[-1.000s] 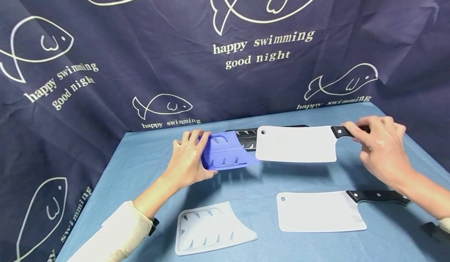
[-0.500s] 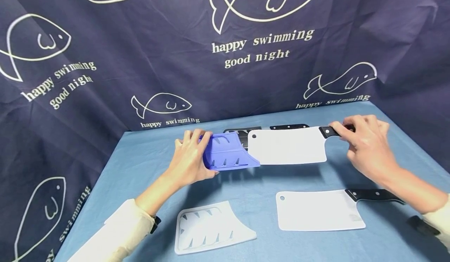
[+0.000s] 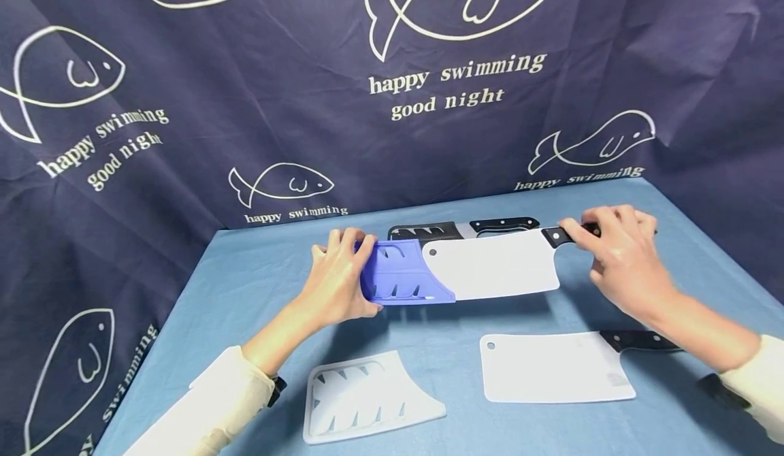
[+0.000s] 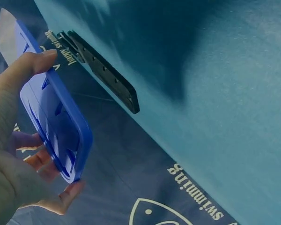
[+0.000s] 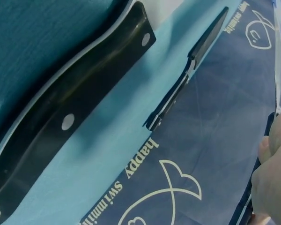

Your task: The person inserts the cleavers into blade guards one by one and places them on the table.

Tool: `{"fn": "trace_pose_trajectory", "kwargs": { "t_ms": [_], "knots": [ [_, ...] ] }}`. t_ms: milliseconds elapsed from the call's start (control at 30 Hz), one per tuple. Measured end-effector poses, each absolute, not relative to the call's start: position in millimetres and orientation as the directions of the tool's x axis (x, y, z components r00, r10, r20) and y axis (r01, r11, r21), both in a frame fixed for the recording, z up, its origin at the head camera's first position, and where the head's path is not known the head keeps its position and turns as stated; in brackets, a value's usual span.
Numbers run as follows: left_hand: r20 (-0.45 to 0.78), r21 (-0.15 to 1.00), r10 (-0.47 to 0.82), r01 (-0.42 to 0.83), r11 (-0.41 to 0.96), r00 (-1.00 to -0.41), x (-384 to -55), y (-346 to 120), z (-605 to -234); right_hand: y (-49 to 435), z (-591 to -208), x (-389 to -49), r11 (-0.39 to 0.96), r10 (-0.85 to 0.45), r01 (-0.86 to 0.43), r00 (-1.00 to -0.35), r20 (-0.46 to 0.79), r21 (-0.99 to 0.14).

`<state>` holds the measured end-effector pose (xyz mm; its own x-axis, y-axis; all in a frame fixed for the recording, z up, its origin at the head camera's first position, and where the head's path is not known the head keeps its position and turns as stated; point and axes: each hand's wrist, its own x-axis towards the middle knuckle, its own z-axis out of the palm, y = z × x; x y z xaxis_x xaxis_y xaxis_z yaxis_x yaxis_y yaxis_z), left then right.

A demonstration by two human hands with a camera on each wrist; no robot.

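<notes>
My left hand [image 3: 337, 279] grips the closed end of a blue blade sheath [image 3: 401, 273], thumb on one edge and fingers on the other. My right hand [image 3: 625, 262] holds a cleaver by its black handle [image 3: 556, 236]. Its pale blade [image 3: 490, 265] points left, and its tip end lies at the sheath's open side, apparently just inside it. Both are held above the table. In the left wrist view the blue sheath [image 4: 56, 112] shows its slotted face. The right wrist view catches the held cleaver only edge-on, with my right hand [image 5: 274, 173] around the handle.
A second cleaver [image 3: 554, 367] lies at the front right, its handle partly behind my right forearm. To its left rests a white blade sheath [image 3: 373, 398]. Behind the held cleaver lies a black-handled knife [image 3: 503, 224] in a black sheath [image 3: 422, 231]. A dark printed curtain [image 3: 282, 102] hangs behind the table.
My right hand has moved left with the cleaver, bringing the blade from beside the blue sheath to its opening. Sheath and cleaver have both dropped slightly, with the cleaver now tilted.
</notes>
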<state>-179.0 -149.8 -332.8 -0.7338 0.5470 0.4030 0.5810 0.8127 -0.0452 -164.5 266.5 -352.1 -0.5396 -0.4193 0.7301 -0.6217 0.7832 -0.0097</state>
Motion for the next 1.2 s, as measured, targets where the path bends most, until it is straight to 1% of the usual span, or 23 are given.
{"fn": "trace_pose_trajectory", "kwargs": {
  "t_ms": [133,233,333,433,533,733,800,933,1200],
  "knots": [
    [0.395,-0.032,0.539,0.575,0.817,-0.744,-174.9,-148.2,-336.4,265.0,-355.5,-162.7,0.780,-0.425,-0.626,-0.546,0.722,-0.014],
    [0.399,-0.025,0.566,0.608,0.793,-0.722,-171.3,-140.0,-337.5,259.2,-356.5,-162.0,0.771,-0.443,-0.637,-0.547,0.711,-0.010],
    [0.396,0.011,0.584,0.640,0.768,-0.708,-167.0,-128.3,-336.7,249.3,-356.7,-159.8,0.760,-0.455,-0.649,-0.550,0.700,-0.016],
    [0.389,0.046,0.562,0.625,0.779,-0.730,-162.9,-118.6,-334.5,237.6,-356.7,-156.1,0.766,-0.434,-0.641,-0.567,0.700,-0.044],
    [0.393,0.057,0.528,0.593,0.803,-0.753,-160.2,-112.2,-331.7,226.1,-355.8,-152.5,0.777,-0.408,-0.626,-0.583,0.703,-0.067],
    [0.391,0.094,0.537,0.613,0.784,-0.747,-156.3,-99.1,-328.4,202.4,-355.3,-149.1,0.780,-0.395,-0.619,-0.598,0.697,-0.089],
    [0.386,0.105,0.532,0.609,0.786,-0.754,-155.4,-96.6,-328.7,197.2,-354.8,-148.6,0.786,-0.391,-0.612,-0.605,0.694,-0.090],
    [0.375,0.100,0.517,0.588,0.802,-0.769,-154.7,-95.8,-330.3,193.0,-351.8,-149.0,0.805,-0.386,-0.588,-0.621,0.682,-0.080],
    [0.366,0.073,0.521,0.582,0.810,-0.771,-157.7,-94.5,-331.8,196.0,-346.5,-152.5,0.826,-0.398,-0.560,-0.659,0.639,-0.064]
  ]
}}
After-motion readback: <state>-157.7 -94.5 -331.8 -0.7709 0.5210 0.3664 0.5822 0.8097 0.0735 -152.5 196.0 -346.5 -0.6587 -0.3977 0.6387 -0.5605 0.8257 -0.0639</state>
